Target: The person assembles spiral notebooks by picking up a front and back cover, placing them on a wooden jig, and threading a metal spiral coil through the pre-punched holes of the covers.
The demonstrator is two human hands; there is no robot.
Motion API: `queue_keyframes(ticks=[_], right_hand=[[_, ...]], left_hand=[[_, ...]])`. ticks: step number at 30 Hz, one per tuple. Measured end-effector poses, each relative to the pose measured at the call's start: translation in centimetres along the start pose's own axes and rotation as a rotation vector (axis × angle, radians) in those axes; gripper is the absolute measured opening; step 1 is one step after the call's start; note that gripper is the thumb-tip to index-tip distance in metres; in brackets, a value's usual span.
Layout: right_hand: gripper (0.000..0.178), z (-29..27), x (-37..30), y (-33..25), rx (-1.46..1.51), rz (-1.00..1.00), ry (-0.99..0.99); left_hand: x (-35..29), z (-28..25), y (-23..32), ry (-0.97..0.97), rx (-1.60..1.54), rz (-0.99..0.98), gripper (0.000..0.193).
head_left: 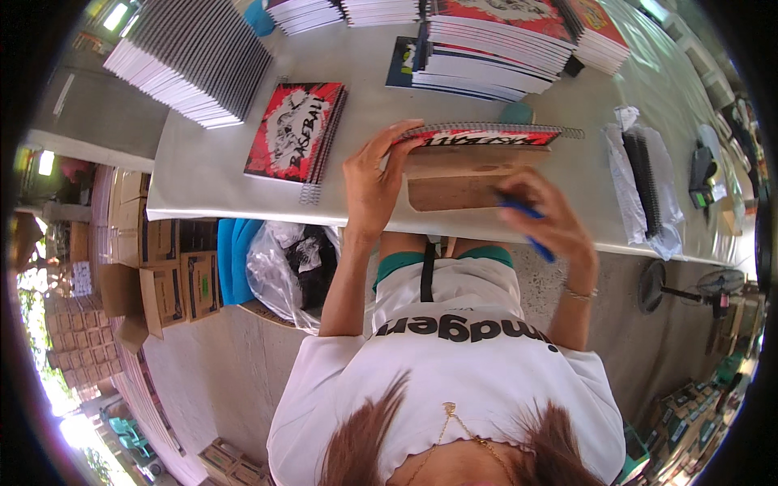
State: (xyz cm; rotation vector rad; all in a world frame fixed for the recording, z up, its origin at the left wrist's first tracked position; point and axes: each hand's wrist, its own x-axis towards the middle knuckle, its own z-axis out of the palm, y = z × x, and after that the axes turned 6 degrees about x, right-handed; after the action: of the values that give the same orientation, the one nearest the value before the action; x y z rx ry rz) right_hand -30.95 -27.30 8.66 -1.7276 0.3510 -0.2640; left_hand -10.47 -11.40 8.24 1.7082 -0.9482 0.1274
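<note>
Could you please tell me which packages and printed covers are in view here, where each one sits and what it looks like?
Notebook: flat on the table, red, black and white cover, spiral edge.
Cardboard boxes: stacked on the floor, left, brown.
Plastic bag: under the table edge, clear, crumpled.
Plastic sleeve: table's right, clear, holding black spirals.

Notebook-binding workshop: notebook stacks; cartons

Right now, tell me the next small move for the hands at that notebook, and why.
Probably bring the right hand with its blue pen up to the spiral-bound notebook. The left hand grips the notebook's left end, holding it on the wooden block at the table edge, while the pen is below it and not touching it.
</note>
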Motion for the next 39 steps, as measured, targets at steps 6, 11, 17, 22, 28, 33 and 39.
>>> queue_keyframes(ticks=[6, 11, 17, 22, 28, 33, 39], right_hand=[[0.032, -8.8, -2.5, 9.2, -0.724, 0.028, 0.566], [0.032, -9.5, -1.9, 11.6, -0.878, -0.022, 0.885], [0.03, -8.9, -1.7, 11.1, -0.997, -0.083, 0.887], [0.03, -9.0, -1.8, 11.3, -0.986, -0.074, 0.885], [0.03, -9.0, -2.0, 11.3, -0.988, -0.064, 0.889], [0.028, -9.1, -1.8, 11.4, -1.008, -0.084, 0.885], [0.023, -10.2, -0.8, 11.1, -0.915, -0.047, 0.858]], left_hand=[[2.2, -3.2, 0.5, 0.13, -0.147, 0.059, 0.02], [5.0, -11.5, -2.7, 0.422, -0.232, -0.102, 0.024], [3.4, -17.4, -13.2, 0.495, -0.206, -0.249, 0.029], [1.3, -17.1, -17.5, 0.558, -0.138, -0.482, 0.028], [0.3, -16.7, -18.6, 0.504, 0.143, -0.546, 0.034], [0.0, -16.3, -18.8, 0.495, 0.398, -0.508, 0.043], [-0.6, -16.7, -19.4, 0.447, 0.517, -0.506, 0.046]])
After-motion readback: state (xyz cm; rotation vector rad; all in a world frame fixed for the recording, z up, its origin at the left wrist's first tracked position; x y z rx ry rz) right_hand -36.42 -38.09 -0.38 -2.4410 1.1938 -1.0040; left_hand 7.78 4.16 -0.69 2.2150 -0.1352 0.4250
